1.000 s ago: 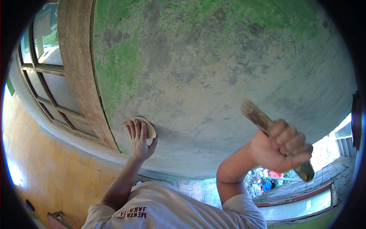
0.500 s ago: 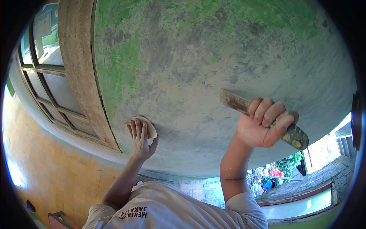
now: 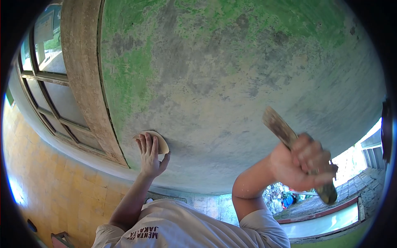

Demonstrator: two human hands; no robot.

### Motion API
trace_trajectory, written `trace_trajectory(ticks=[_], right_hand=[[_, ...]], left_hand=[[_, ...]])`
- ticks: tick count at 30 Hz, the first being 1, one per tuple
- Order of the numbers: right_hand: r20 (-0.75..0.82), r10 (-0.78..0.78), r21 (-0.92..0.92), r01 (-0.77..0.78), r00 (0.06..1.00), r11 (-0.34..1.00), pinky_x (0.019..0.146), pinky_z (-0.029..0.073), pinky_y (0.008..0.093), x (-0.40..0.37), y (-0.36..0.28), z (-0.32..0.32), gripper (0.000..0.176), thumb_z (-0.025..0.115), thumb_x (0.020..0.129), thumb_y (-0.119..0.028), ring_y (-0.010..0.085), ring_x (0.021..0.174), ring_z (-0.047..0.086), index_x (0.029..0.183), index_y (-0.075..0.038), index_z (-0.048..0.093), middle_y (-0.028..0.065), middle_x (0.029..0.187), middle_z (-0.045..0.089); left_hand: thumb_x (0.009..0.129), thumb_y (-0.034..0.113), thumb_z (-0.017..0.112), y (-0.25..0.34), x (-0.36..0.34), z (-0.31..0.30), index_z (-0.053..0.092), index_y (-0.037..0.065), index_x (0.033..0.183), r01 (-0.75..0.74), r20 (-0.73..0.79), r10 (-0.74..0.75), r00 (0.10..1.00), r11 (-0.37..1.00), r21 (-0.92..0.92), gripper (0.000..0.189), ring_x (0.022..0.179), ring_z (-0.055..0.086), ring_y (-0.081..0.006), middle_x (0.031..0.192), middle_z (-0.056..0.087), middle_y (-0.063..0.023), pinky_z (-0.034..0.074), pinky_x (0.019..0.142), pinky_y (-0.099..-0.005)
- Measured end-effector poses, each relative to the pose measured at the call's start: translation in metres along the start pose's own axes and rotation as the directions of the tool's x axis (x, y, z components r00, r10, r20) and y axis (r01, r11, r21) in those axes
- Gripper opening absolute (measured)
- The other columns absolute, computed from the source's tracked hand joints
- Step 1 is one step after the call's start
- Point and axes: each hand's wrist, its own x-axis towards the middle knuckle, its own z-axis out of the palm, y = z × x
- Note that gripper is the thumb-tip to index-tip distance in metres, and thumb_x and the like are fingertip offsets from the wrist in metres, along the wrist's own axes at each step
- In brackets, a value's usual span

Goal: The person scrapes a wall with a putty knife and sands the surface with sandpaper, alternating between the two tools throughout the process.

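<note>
My left hand (image 3: 149, 155) lies with spread fingers over a pale, rounded flat piece (image 3: 162, 144), pressing it against the wall. The wall (image 3: 215, 82) has patchy green paint and grey, worn areas. On the right, my right hand (image 3: 308, 163) is wrapped round the handle of a scraper, slightly blurred by motion. The scraper's blade (image 3: 281, 126) points up and left, in front of the wall; whether it touches the surface cannot be told. Its dark, stained handle end (image 3: 326, 194) sticks out below my fist.
A wooden frame (image 3: 80, 62) with a paned window (image 3: 53, 78) borders the wall on the left. Yellowish floor tiles (image 3: 78, 186) lie at lower left. Colourful items (image 3: 287, 199) and a long, red-edged frame (image 3: 322, 215) are at lower right.
My right hand has moved down and to the right with the scraper, whose blade is now tilted more steeply. My left hand and the pale piece have shifted slightly down.
</note>
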Motion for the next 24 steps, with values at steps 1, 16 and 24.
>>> trace_trajectory(ticks=[1, 16, 24], right_hand=[[0.008, 0.111, -0.039, -0.11, 0.994, 0.993, 0.045, 0.027, 0.0244, -0.005, 0.017, 0.001, 0.022, 0.042, 0.098, -0.024, 0.0084, 0.049, 0.032, 0.08, -0.013, 0.036, -0.001, 0.06, 0.034], [0.062, 0.144, -0.02, -0.143, 0.988, 0.989, 0.044, 0.028, 0.0259, -0.006, 0.003, 0.006, 0.022, 0.042, 0.097, -0.024, 0.0105, 0.047, 0.034, 0.079, -0.011, 0.039, 0.0019, 0.06, 0.04], [0.02, 0.189, -0.087, -0.187, 0.982, 0.979, 0.047, 0.028, 0.0238, -0.01, 0.018, 0.003, 0.032, 0.037, 0.099, -0.029, 0.0085, 0.048, 0.031, 0.07, -0.015, 0.036, -0.0021, 0.059, 0.033]], left_hand=[[0.078, 0.023, 0.066, 0.0, 0.0, 0.001, 0.017, 0.002, 0.143, -0.002, -0.007, 0.002, 1.0, 1.0, 0.003, 0.085, 0.135, 0.004, -0.0518, 0.148, 0.012, -0.0284, 0.005, 0.106, -0.0645], [0.077, 0.024, 0.066, -0.004, -0.004, 0.006, 0.018, 0.0, 0.143, -0.025, -0.023, 0.026, 0.999, 0.999, 0.023, 0.085, 0.136, 0.003, -0.0509, 0.15, 0.009, -0.0263, 0.005, 0.105, -0.0655], [0.077, 0.025, 0.066, -0.006, -0.004, 0.007, 0.017, 0.001, 0.143, -0.029, -0.018, 0.029, 0.999, 0.999, 0.03, 0.086, 0.136, 0.003, -0.0509, 0.15, 0.008, -0.0265, 0.004, 0.105, -0.0661]])
